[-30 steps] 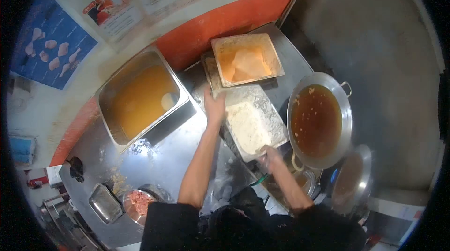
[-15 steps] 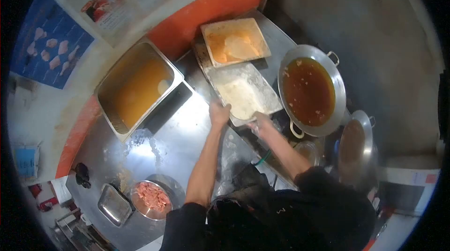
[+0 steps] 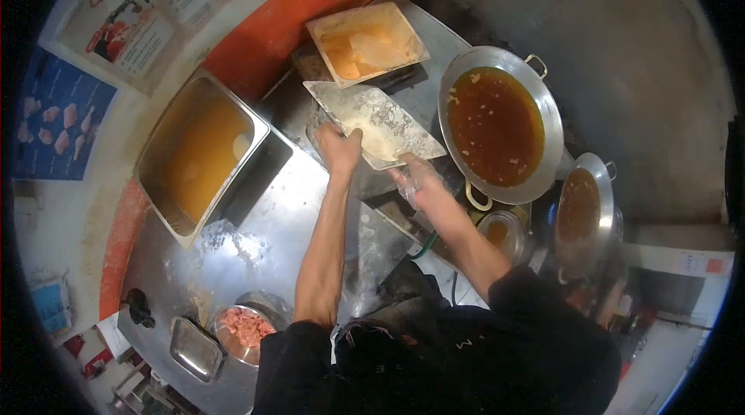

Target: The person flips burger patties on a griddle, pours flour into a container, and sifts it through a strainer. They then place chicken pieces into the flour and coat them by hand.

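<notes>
Both of my hands grip a rectangular metal tray point(image 3: 415, 129) dusted with pale flour point(image 3: 371, 129). My left hand point(image 3: 339, 149) is closed on its near left side, with the thumb over the rim. My right hand point(image 3: 421, 181) holds the near right corner, and a clear film, perhaps plastic, shows around its fingers. The tray is tilted, and the flour lies toward the near end. Just beyond it sits a second metal tray point(image 3: 420, 57) with orange-yellow contents and a pale rounded piece.
To the right stand a wide two-handled pan point(image 3: 553, 136) of brown oil and a smaller pan point(image 3: 608, 217). A deep metal container point(image 3: 143, 182) of yellow liquid is at left. Near left are a bowl of raw meat point(image 3: 247, 328) and a small metal tray point(image 3: 195, 347).
The flour tray has gone from lying nearly flat to tilted, with my hands still on it. The whole view has shifted slightly, moving the surroundings up and left.
</notes>
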{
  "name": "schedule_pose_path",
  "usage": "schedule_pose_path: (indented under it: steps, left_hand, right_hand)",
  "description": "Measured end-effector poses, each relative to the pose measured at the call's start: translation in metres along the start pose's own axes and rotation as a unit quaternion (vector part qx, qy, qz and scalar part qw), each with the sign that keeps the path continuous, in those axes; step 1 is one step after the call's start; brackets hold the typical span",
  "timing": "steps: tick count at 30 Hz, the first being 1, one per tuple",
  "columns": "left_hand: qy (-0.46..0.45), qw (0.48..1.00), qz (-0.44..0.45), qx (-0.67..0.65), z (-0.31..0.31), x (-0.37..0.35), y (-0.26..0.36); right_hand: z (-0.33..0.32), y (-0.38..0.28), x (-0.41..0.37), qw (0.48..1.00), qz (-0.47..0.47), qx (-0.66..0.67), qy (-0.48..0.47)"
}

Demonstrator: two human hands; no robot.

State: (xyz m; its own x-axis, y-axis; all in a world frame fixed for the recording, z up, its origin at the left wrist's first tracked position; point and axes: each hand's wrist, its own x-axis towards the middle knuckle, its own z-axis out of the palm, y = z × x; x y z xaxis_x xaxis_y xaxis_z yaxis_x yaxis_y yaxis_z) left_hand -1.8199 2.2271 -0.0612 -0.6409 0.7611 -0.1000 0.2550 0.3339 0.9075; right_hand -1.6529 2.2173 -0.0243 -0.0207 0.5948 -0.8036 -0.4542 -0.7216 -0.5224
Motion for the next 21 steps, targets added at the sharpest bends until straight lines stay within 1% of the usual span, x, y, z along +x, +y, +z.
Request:
schedule_pose_path:
  steps: [1, 5, 7, 8, 10, 11, 12, 13, 14, 16, 18, 19, 20, 21]
  left_hand:
    - [0.003, 1.0, 0.0, 0.003, -0.005, -0.002, 0.004]
    - [0.022, 1.0, 0.017, 0.013, -0.024, -0.012, 0.028]
    - [0.027, 0.999, 0.028, 0.026, -0.033, -0.015, 0.039]
    - [0.022, 0.999, 0.031, 0.021, -0.038, -0.018, 0.044]
    - [0.02, 0.999, 0.036, 0.015, -0.048, -0.022, 0.052]
    - [0.011, 0.999, 0.035, 0.016, -0.054, -0.025, 0.055]
    - [0.002, 0.999, 0.032, 0.017, -0.059, -0.029, 0.057]
    - [0.003, 0.999, 0.03, 0.018, -0.065, -0.034, 0.059]
    - [-0.001, 0.999, 0.044, 0.014, -0.071, -0.037, 0.061]
    - [-0.003, 0.998, 0.058, 0.011, -0.083, -0.042, 0.057]
    - [0.035, 0.997, 0.071, -0.01, -0.096, -0.052, 0.049]
    - [-0.013, 0.999, -0.002, -0.029, -0.116, -0.062, 0.073]
    - [-0.01, 1.0, -0.003, -0.028, -0.122, -0.069, 0.068]
    - [-0.026, 0.997, -0.021, -0.07, -0.13, -0.078, 0.062]
  right_hand:
    - [0.002, 0.001, -0.005, 1.0, -0.015, 0.01, -0.015]
    - [0.003, -0.002, -0.024, 0.999, -0.015, 0.012, -0.038]
    - [0.001, -0.005, -0.034, 0.994, 0.009, -0.011, -0.106]
    - [-0.003, -0.005, -0.042, 0.994, 0.011, -0.013, -0.109]
    - [-0.002, -0.01, -0.074, 0.987, 0.062, -0.04, -0.145]
    - [-0.004, -0.009, -0.085, 0.978, 0.069, -0.052, -0.189]
    - [-0.008, -0.004, -0.092, 0.978, 0.069, -0.053, -0.19]
    - [-0.013, 0.002, -0.1, 0.98, 0.049, -0.062, -0.181]
    - [-0.018, 0.007, -0.106, 0.982, 0.027, -0.071, -0.173]
    - [-0.031, 0.019, -0.117, 0.978, 0.018, -0.092, -0.187]
    - [-0.051, 0.027, -0.126, 0.984, 0.041, -0.128, -0.121]
    - [-0.068, 0.034, -0.116, 0.979, 0.104, -0.136, -0.111]
    - [-0.084, 0.04, -0.113, 0.978, 0.106, -0.138, -0.114]
    - [-0.096, 0.045, -0.114, 0.98, 0.054, -0.167, -0.098]
